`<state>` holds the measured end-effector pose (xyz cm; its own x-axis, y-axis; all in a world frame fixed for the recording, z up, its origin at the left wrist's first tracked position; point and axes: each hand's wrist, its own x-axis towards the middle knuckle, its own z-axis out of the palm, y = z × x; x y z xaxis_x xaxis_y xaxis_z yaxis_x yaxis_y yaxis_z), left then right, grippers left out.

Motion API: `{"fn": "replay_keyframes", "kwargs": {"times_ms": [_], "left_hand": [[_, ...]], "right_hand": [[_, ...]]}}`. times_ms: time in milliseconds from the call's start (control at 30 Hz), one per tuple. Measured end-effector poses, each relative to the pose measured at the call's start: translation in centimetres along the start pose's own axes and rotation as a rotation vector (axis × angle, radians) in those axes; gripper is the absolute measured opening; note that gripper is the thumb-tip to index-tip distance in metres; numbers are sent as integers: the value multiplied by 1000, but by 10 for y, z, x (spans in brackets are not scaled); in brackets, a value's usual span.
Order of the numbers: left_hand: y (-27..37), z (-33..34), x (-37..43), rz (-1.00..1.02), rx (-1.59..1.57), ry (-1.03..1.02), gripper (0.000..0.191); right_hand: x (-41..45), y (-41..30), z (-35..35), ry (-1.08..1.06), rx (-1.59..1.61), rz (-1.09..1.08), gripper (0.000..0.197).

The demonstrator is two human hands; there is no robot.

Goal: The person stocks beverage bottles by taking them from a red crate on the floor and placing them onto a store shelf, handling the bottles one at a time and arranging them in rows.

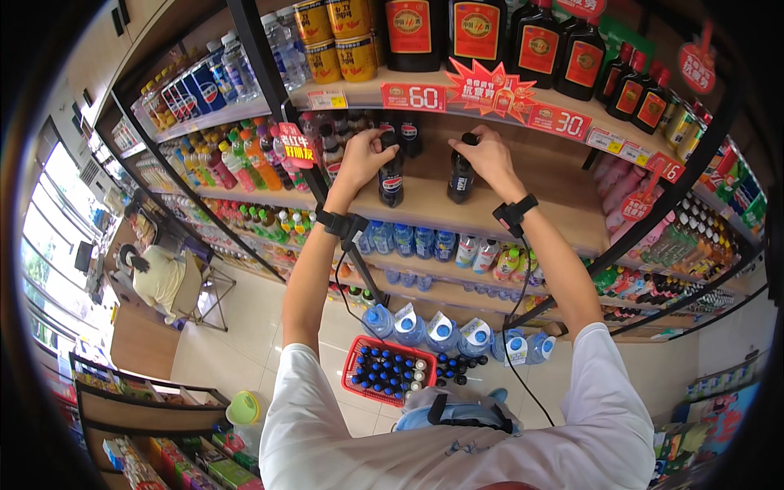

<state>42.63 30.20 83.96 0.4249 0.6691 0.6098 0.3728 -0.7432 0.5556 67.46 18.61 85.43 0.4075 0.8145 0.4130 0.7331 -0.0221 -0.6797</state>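
Observation:
My left hand [362, 158] grips a dark Pepsi bottle [391, 180] by its black cap, upright at the front of the wooden shelf [422, 214]. To its right, my right hand [487, 156] has its fingers on the black cap of a second dark Pepsi bottle [460, 177], which stands upright with a gap between the two. Behind and between my hands, more Pepsi bottles [410, 136] stand deeper on the same shelf. Other cola bottles [331, 153] are beside my left hand, partly hidden by it.
Large dark liquor bottles [414, 30] and price signs [414, 97] are above. Blue-labelled water bottles [403, 239] line the shelf below. On the floor are a red basket [348, 367] of capped bottles, loose bottles [453, 367] and water jugs [442, 331]. A person [159, 275] sits at the left.

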Motion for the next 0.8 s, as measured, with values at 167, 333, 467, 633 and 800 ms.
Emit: {"fn": "replay_keyframes", "kwargs": {"times_ms": [167,333,467,633,800], "left_hand": [[-28,13,18,-3,-47,30,39],[-50,26,21,-105,-94,40,45],[-48,41,-18,-118,123,232,58],[-51,92,-54,-184,-14,372,67],[-46,130,-74,-303,34,465,67]], "right_hand": [[43,12,21,-34,-93,-7,67],[60,20,22,-155,76,-101,65],[41,32,22,-356,282,-105,68],[36,89,33,-550,585,-112,67],[27,134,51,-731,577,3,62]]}}
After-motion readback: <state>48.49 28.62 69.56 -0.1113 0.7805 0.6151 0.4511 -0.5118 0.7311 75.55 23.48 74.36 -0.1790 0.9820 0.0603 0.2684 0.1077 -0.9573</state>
